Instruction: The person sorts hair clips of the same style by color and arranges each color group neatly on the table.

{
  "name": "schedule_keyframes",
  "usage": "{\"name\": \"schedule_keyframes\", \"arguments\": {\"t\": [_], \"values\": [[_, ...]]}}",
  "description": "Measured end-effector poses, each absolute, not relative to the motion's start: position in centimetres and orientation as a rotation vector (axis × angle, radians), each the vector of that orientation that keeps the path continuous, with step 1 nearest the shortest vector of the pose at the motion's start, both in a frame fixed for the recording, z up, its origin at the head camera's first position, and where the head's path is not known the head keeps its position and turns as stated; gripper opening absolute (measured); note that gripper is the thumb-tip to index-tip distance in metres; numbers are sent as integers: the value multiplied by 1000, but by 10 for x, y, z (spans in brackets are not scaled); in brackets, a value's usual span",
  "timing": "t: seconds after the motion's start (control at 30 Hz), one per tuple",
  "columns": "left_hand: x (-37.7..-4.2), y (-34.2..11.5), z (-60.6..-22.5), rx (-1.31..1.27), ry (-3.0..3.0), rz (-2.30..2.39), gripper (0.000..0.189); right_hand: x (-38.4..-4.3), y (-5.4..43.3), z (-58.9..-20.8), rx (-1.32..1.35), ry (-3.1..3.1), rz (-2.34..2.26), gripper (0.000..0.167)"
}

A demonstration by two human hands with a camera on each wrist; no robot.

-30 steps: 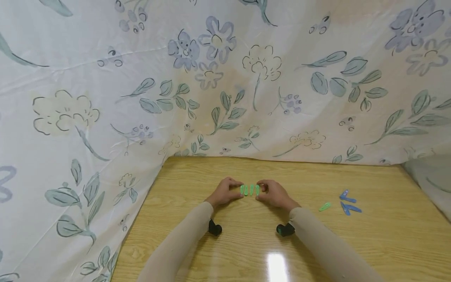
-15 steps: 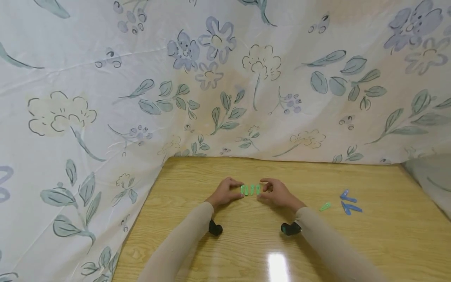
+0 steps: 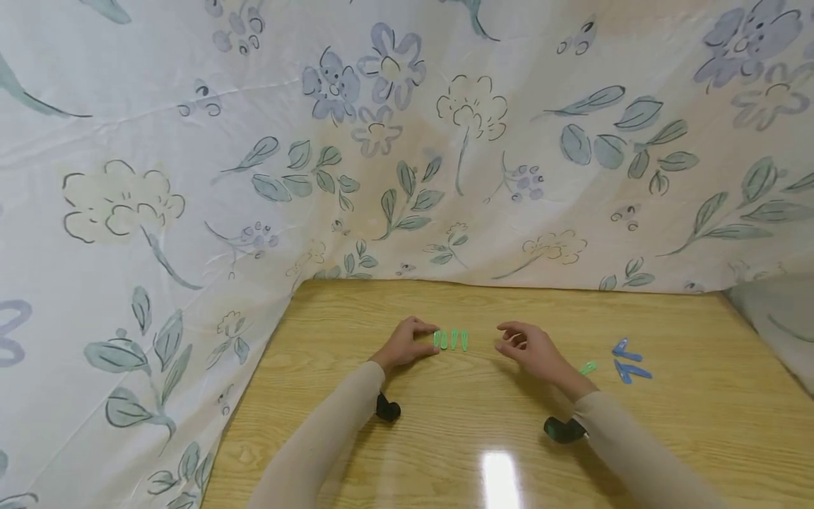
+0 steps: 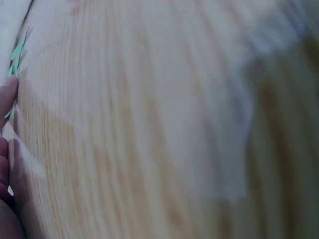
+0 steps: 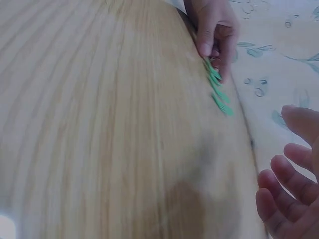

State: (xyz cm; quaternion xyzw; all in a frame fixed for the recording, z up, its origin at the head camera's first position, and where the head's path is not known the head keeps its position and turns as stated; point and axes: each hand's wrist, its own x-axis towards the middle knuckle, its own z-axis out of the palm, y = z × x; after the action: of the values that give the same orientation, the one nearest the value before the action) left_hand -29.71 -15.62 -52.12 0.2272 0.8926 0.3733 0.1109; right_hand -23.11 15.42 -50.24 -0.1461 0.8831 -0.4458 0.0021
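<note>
Several green snap hair clips stand side by side in a short row on the wooden table. My left hand (image 3: 404,344) is at the row's left end, its thumb and a finger pinching the leftmost green hair clip (image 3: 437,339) by its two ends. The rightmost green hair clip (image 3: 465,340) lies free of both hands. To the right of the row my right hand (image 3: 533,348) hovers above the table, fingers loosely bent and holding nothing. In the right wrist view, its fingers (image 5: 286,186) are spread apart, away from the green clips (image 5: 219,94).
Another green clip (image 3: 588,367) lies beyond my right wrist, partly hidden by it. Several blue hair clips (image 3: 629,359) lie farther right on the table (image 3: 445,424). Floral cloth (image 3: 381,233) hangs along the table's back and left side.
My right hand has let go of the rightmost green clip and moved right, towards the loose clips. The left hand stays at the row's left end.
</note>
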Motion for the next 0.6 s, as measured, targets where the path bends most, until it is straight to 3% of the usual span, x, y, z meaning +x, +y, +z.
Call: {"name": "schedule_keyframes", "arguments": {"t": [0.6], "values": [[-297, -156, -521, 682, 2631, 1088, 50, -195, 204, -487, -412, 3005, -1237, 41]]}}
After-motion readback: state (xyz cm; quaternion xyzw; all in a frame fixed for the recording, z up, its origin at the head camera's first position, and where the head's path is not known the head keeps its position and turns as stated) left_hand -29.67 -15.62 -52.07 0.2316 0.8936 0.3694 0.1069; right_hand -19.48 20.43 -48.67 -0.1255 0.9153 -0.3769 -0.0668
